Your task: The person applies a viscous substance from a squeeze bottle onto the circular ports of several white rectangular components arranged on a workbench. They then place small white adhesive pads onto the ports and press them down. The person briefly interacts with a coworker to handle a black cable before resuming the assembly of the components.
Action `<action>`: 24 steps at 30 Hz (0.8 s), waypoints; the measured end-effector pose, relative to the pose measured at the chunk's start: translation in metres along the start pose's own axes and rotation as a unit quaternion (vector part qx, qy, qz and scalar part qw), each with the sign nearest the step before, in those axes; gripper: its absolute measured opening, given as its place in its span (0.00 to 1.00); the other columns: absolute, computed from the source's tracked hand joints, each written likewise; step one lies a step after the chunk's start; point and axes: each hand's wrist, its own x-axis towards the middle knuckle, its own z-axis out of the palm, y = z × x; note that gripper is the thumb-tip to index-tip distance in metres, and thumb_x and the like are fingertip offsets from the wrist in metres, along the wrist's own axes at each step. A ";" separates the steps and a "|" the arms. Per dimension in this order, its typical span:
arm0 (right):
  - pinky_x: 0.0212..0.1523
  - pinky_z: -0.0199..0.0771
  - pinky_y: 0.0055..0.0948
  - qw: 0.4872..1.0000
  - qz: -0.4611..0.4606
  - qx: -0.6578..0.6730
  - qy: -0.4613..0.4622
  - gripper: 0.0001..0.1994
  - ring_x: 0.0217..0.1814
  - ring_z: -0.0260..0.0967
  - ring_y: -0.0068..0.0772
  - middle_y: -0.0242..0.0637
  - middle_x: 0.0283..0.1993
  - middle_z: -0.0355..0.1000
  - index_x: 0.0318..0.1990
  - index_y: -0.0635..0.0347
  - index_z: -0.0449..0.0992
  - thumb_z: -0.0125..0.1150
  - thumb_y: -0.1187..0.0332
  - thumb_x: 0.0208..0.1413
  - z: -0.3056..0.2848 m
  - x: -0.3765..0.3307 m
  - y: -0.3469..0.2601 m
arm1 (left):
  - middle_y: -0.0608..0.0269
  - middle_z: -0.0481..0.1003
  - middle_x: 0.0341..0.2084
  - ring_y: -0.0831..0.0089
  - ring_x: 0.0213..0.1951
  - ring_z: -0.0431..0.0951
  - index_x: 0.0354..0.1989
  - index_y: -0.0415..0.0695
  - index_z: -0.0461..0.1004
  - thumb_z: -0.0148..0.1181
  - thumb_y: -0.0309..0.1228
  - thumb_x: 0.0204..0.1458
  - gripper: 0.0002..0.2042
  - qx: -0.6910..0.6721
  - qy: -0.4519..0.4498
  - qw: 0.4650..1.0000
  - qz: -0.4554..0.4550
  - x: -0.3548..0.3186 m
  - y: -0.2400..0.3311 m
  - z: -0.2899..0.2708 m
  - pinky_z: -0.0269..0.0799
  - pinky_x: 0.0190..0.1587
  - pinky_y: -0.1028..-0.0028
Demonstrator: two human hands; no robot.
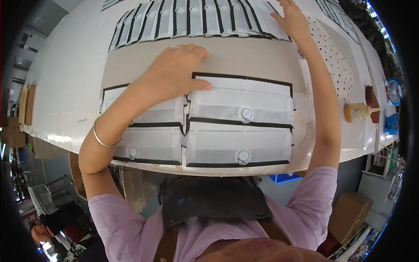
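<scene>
My left hand [181, 70] reaches over the board with its thumb stretched away from the fingers; nothing shows in it. Under and beside its thumb lies a white rectangular panel [262, 94] with black edging and a round clear button-like disc [246, 114]. Similar panels lie left of it and nearer me, such as the near right panel [218, 144]; my left forearm covers part of the left ones. Far ahead, overlapping white strips with black edges [196, 19] stand in a row. At that row's right end my right hand [293, 21] is open, fingertips partly cut off by the frame.
The panels rest on a beige board [244, 54] on a white table [65, 78]. To the right lie a white perforated sheet [334, 65] and a squeeze bottle [357, 112] with yellowish contents. A small blue fan [394, 91] stands at the right edge. A cardboard box [349, 216] sits below right.
</scene>
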 end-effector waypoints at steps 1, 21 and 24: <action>0.47 0.77 0.26 0.998 -0.029 0.040 -0.047 0.20 0.45 0.76 0.26 0.39 0.44 0.78 0.58 0.63 0.72 0.66 0.71 0.60 -0.025 -0.006 -0.019 | 0.51 0.76 0.50 0.56 0.53 0.75 0.57 0.39 0.72 0.72 0.41 0.49 0.29 -0.016 -0.004 1.000 -0.021 -0.007 -0.008 -0.006 0.70 0.57 0.63; 0.40 0.68 0.18 0.879 -0.022 0.414 -0.235 0.13 0.35 0.69 0.17 0.27 0.35 0.74 0.46 0.58 0.77 0.70 0.66 0.55 -0.108 -0.034 -0.095 | 0.65 0.78 0.36 0.76 0.40 0.75 0.46 0.39 0.72 0.60 0.27 0.61 0.08 -0.137 0.209 0.964 -0.094 -0.163 -0.092 -0.046 0.70 0.48 0.76; 0.42 0.70 0.17 0.864 -0.045 0.444 -0.233 0.17 0.39 0.73 0.17 0.30 0.41 0.80 0.52 0.56 0.78 0.69 0.64 0.57 -0.101 0.015 -0.150 | 0.72 0.77 0.39 0.86 0.43 0.72 0.48 0.39 0.73 0.59 0.27 0.64 0.08 -0.223 0.358 0.901 -0.098 -0.234 -0.126 -0.072 0.67 0.45 0.83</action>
